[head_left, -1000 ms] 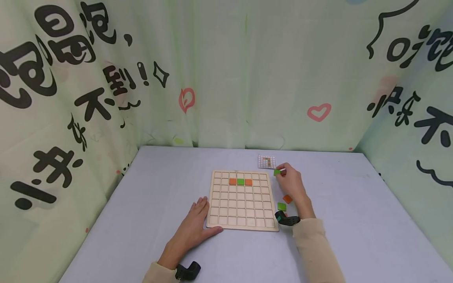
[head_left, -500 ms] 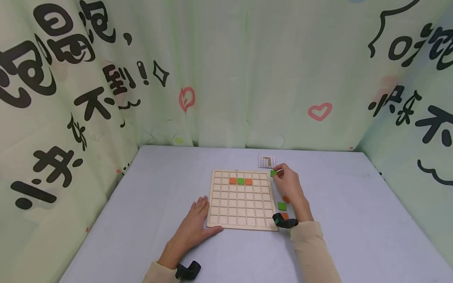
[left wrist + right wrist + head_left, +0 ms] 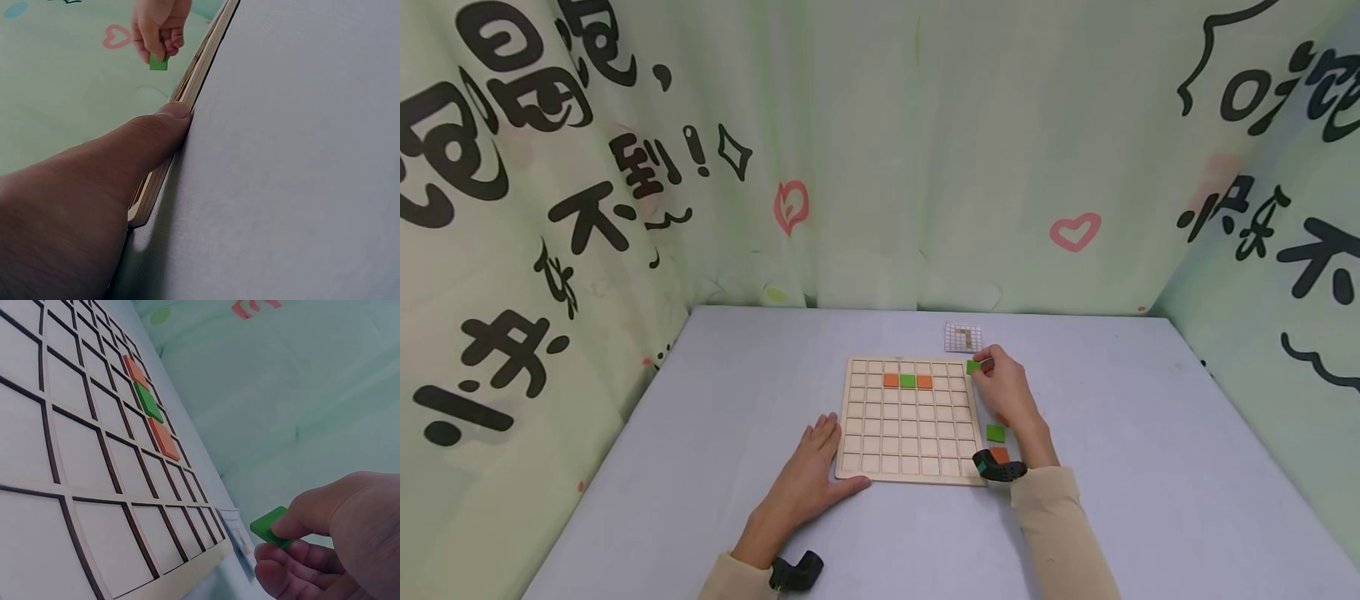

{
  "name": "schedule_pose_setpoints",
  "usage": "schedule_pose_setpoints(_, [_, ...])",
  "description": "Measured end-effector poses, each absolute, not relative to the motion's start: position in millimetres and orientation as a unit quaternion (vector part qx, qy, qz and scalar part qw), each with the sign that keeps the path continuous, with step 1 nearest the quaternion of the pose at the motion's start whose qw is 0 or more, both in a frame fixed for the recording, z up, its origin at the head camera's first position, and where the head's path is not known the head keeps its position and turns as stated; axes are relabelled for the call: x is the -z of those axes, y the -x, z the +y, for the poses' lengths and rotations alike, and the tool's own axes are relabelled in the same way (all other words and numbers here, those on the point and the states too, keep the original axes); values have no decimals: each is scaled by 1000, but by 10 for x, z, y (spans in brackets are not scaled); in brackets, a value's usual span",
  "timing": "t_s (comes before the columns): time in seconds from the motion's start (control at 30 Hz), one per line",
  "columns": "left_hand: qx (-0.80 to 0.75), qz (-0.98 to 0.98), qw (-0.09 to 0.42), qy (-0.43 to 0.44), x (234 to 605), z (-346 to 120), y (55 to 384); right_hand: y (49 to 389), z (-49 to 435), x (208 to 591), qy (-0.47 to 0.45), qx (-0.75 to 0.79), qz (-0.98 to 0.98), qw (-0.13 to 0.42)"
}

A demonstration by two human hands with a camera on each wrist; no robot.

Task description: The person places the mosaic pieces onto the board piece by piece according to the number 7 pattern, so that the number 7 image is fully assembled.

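A wooden grid board (image 3: pixel 910 421) lies on the table, with an orange tile (image 3: pixel 891 381), a green tile (image 3: pixel 907 382) and another orange tile (image 3: pixel 925 382) side by side in its second row from the back. My left hand (image 3: pixel 805 467) rests at the board's near left corner, fingers straight along the left side and thumb (image 3: pixel 169 115) against the front edge. Between thumb and fingers, my right hand (image 3: pixel 1006 387) pinches a green square tile (image 3: pixel 272 526). That tile is held up by the board's far right corner.
Behind the board lies a small printed grid card (image 3: pixel 963 337) with coloured squares. Right of the board are a loose green tile (image 3: pixel 996 433) and an orange tile (image 3: pixel 999 455), partly behind the wrist camera (image 3: pixel 1000 467). Another orange piece is mostly hidden under the right forearm.
My right hand has moved a little left with the green tile, from beside the board to its far right corner. The left hand stays in place.
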State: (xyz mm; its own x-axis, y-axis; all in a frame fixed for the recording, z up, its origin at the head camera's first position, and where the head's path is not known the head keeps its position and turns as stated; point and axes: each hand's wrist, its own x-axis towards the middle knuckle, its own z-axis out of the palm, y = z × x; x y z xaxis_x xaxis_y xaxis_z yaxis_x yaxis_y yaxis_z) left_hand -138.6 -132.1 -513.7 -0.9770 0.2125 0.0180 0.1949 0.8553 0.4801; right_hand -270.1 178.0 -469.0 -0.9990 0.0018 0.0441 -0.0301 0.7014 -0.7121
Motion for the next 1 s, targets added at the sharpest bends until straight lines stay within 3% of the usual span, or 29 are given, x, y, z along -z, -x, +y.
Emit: schedule_pose_setpoints(1.0, [-255, 961, 16, -106, 5141, -1322, 1378, 2662, 1616, 4698, -43, -380, -924, -16])
